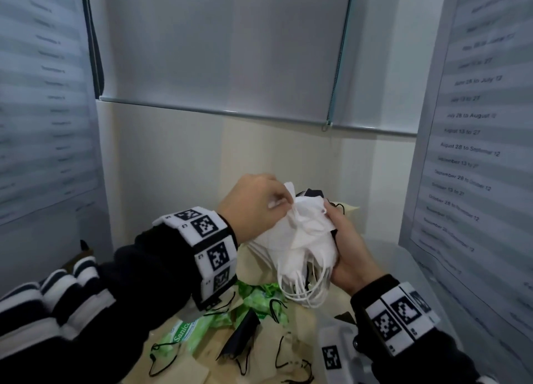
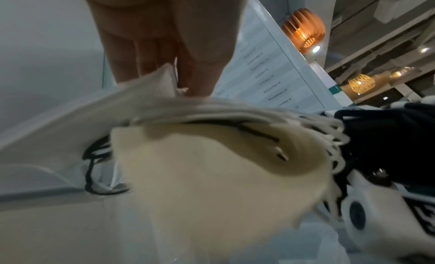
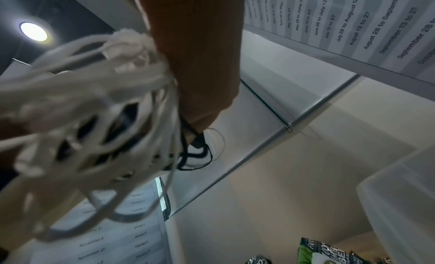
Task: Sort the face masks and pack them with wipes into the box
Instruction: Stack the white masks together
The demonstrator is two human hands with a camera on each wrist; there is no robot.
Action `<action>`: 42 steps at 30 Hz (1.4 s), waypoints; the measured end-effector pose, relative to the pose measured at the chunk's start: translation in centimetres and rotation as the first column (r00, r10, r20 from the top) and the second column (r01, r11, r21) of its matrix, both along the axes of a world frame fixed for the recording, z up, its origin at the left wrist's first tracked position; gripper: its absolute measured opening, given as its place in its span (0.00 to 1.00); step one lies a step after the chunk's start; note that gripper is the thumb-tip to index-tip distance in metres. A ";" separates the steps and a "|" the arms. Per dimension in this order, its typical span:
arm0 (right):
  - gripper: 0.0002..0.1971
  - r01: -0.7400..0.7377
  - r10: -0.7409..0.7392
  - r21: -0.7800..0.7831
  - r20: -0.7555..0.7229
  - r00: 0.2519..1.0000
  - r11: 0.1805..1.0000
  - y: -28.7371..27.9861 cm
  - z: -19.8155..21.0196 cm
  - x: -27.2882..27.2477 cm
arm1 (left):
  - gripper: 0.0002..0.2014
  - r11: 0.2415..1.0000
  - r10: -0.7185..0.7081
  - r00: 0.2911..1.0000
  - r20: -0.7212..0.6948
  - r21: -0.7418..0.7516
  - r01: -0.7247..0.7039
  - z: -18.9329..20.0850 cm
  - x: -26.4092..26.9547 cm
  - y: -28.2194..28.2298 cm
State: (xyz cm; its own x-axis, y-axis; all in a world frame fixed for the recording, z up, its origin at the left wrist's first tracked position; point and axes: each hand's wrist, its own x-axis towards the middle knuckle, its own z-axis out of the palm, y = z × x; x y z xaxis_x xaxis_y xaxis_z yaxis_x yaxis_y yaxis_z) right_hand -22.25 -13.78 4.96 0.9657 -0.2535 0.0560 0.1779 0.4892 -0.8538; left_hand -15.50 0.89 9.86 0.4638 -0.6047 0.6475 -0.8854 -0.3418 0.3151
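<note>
A stack of white face masks [image 1: 300, 239] is held up above the table, its white ear loops [image 1: 302, 288] dangling below. My right hand [image 1: 346, 248] grips the stack from the right side. My left hand [image 1: 259, 204] pinches the top white mask at its upper edge. Black masks [image 1: 242, 334] and cream masks [image 1: 294, 352] with black loops lie scattered on the table below. A green wipes pack [image 1: 184, 334] lies among them. The clear plastic box [image 1: 403, 268] stands at the right. In the right wrist view the white loops [image 3: 94, 119] hang blurred beside my fingers.
Partition walls with printed date lists [image 1: 473, 153] close in on the left and right. A white wall with a roller blind [image 1: 219, 52] stands behind. Another wipes pack [image 3: 329, 253] shows low in the right wrist view.
</note>
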 end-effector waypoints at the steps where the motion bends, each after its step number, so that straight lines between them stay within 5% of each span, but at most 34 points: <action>1: 0.23 0.009 -0.009 0.001 -0.011 1.000 1.000 -0.1 -0.2 0.1 | 0.06 0.998 0.032 0.998 -0.057 -0.051 -0.035 0.3 0.1 0.1; 9: 0.12 0.073 -0.073 0.005 -0.097 0.993 0.997 0.0 -1.1 0.4 | 0.05 0.960 0.164 0.874 -0.458 -0.132 -0.249 1.0 2.7 0.7; 18: 0.08 0.185 -0.185 -0.017 -0.171 0.968 0.983 -0.8 -1.8 0.7 | 0.03 0.910 0.002 0.618 -0.786 -0.255 -0.327 1.7 4.6 2.1; 25: 0.16 -0.010 0.010 0.022 -0.031 0.999 1.000 0.6 -1.2 0.6 | 0.05 0.938 0.093 0.667 -0.739 -0.159 -0.307 0.0 3.7 0.6; 31: 0.22 0.061 -0.068 -0.054 -0.141 0.988 0.997 -0.2 -2.3 0.9 | 0.06 0.958 0.059 0.680 -0.731 -0.150 -0.245 0.0 3.1 0.5; 33: 0.24 0.090 -0.099 -0.060 -0.166 0.981 0.994 -0.7 -2.6 0.9 | 0.08 0.946 0.078 0.748 -0.659 -0.188 -0.265 0.5 3.3 1.1; 37: 0.19 0.121 -0.131 -0.059 -0.211 0.969 0.991 -1.5 -2.9 0.8 | 0.12 0.930 0.262 0.947 -0.188 -0.214 -0.300 1.6 3.9 2.3; 40: 0.18 0.109 -0.115 -0.040 -0.206 0.972 0.993 -1.6 -2.7 0.8 | 0.08 0.979 0.124 0.986 0.110 -0.175 -0.104 1.4 2.4 2.4; 42: 0.18 0.088 -0.094 -0.035 -0.204 0.974 0.995 -1.3 -2.6 0.9 | 0.08 0.999 -0.026 0.969 0.245 -0.023 0.032 0.1 1.5 2.0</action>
State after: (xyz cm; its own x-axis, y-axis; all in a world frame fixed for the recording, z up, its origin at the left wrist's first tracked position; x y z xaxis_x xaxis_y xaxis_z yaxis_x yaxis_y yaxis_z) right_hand -21.39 -15.07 2.36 0.9302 -0.3418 -0.1336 0.0401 0.4567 -0.8887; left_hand -14.00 2.86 9.96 0.2721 -0.5965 0.7551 -0.9461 -0.3091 0.0967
